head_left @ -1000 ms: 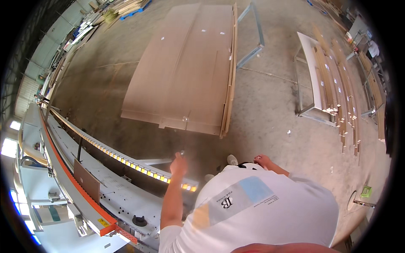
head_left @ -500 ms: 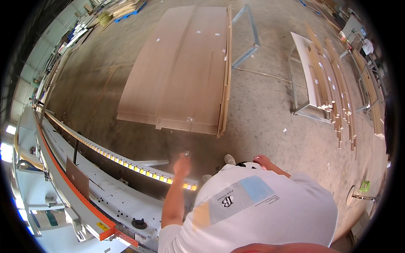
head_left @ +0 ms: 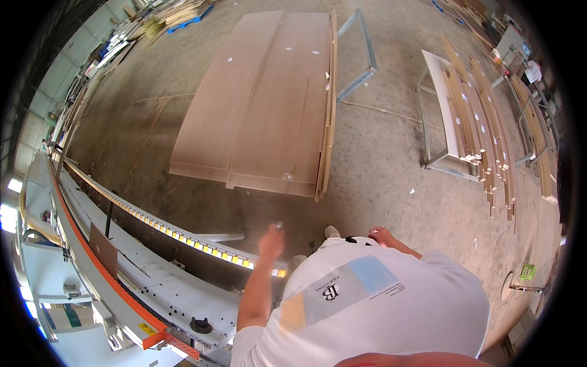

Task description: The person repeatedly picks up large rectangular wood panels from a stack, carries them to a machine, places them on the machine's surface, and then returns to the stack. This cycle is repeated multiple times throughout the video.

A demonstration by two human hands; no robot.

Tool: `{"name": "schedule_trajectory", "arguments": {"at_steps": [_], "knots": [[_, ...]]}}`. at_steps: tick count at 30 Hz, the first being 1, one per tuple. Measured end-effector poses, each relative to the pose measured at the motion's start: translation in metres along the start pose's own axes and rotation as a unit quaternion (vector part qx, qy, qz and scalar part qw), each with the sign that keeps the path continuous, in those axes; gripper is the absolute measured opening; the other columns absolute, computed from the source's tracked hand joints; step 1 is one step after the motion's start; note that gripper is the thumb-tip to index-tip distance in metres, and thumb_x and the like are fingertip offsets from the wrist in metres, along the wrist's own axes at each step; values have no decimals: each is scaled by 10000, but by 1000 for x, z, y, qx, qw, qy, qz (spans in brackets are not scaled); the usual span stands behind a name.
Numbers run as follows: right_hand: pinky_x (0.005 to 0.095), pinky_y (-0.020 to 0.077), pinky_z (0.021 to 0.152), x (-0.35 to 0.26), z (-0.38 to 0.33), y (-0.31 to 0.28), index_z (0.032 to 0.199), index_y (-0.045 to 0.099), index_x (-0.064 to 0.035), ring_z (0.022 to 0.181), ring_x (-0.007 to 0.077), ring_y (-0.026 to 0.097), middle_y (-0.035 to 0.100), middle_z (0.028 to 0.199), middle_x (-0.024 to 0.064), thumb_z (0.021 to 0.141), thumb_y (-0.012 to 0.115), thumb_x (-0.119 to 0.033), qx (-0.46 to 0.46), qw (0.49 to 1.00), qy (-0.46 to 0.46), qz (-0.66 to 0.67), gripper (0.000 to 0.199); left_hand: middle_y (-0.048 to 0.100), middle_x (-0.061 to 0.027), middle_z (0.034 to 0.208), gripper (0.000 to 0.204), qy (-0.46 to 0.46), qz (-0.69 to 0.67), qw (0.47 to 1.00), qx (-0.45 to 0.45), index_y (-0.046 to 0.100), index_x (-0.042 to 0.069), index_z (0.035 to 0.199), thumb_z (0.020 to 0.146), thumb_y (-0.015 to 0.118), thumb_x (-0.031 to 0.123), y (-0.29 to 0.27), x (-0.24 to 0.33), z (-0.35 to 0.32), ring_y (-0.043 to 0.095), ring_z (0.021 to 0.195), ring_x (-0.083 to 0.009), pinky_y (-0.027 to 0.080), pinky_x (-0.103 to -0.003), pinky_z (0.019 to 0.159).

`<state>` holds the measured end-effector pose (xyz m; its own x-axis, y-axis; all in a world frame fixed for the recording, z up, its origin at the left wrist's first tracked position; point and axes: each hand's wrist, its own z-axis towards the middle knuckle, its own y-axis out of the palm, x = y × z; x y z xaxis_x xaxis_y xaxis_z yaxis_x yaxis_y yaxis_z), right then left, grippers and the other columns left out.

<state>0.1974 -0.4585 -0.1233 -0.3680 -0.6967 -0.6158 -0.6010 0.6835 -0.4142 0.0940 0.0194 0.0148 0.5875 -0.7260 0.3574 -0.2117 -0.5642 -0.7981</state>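
Observation:
My left hand [head_left: 271, 242] is closed in front of my body, beside the near end of the roller rail [head_left: 211, 249]. A small pale, shiny thing shows at its fingertips, too blurred to name. Close to my waist, my right hand [head_left: 380, 236] is curled, and whatever it may hold is hidden. Ahead of me lies a stack of large brown boards [head_left: 257, 104]. On the left, a brown panel [head_left: 103, 249] stands on edge in a long white machine [head_left: 165, 293] with an orange strip.
A blue-grey metal frame [head_left: 367, 49] stands beyond the stack. To the right, a metal rack [head_left: 435, 160] carries long wooden strips [head_left: 471, 116]. A green stool [head_left: 528, 271] is at far right. More boards lie on a blue pallet [head_left: 189, 21] at far left.
My left hand has shifted slightly right. The brown panel has moved a little farther along the machine, away from me. My right hand stays at my waist.

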Motion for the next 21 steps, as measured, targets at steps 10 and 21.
{"name": "schedule_trajectory", "arguments": {"at_steps": [10,21], "knots": [[345,539,761,-4,8,-3,1003,715,-36,840,197,684,730,917,93,873,693,-286,4,999,-36,-18,283,724,-238,1006,465,-6,-14,1000,27,439,73,1270,1021,445,465,4,1,-2,682,961,-450,509,-558,838],[331,530,703,-25,16,-5,1001,706,-46,789,178,672,714,853,79,825,721,-201,-50,985,70,147,234,706,-263,1086,466,-102,-29,993,45,422,44,1277,1032,436,441,-12,-2,-12,676,1014,-462,509,-546,893]]}}
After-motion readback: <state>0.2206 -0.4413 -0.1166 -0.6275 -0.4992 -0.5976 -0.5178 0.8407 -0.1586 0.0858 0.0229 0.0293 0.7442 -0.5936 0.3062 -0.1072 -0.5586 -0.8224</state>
